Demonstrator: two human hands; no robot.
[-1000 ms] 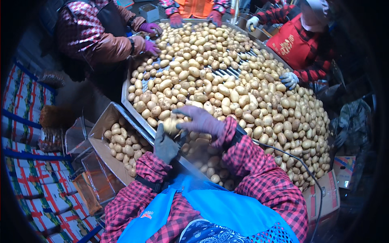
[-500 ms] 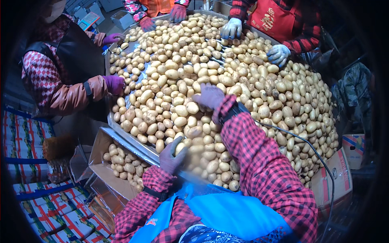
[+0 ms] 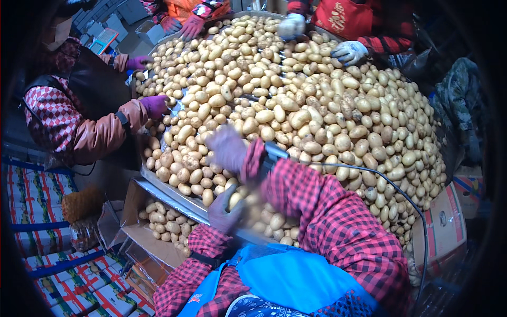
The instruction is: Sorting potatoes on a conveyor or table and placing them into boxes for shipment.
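Observation:
A big heap of yellow potatoes covers a metal sorting table. My right hand, in a purple glove, reaches out flat over the potatoes near the table's left front part; it is blurred. My left hand, in a grey-purple glove, is at the table's near edge with its fingers curled round a potato. Both my sleeves are red-and-black check, above a blue apron. A black cable runs from my right wrist across the pile.
An open cardboard box of potatoes stands below the table's edge at my left. A person in a checked jacket with purple gloves works at the left side. Other gloved hands sort at the far side. Printed cartons are stacked lower left.
My right hand has moved further out over the pile and to the left. My left hand stays at the near edge, now curled on a potato. The view has tilted down.

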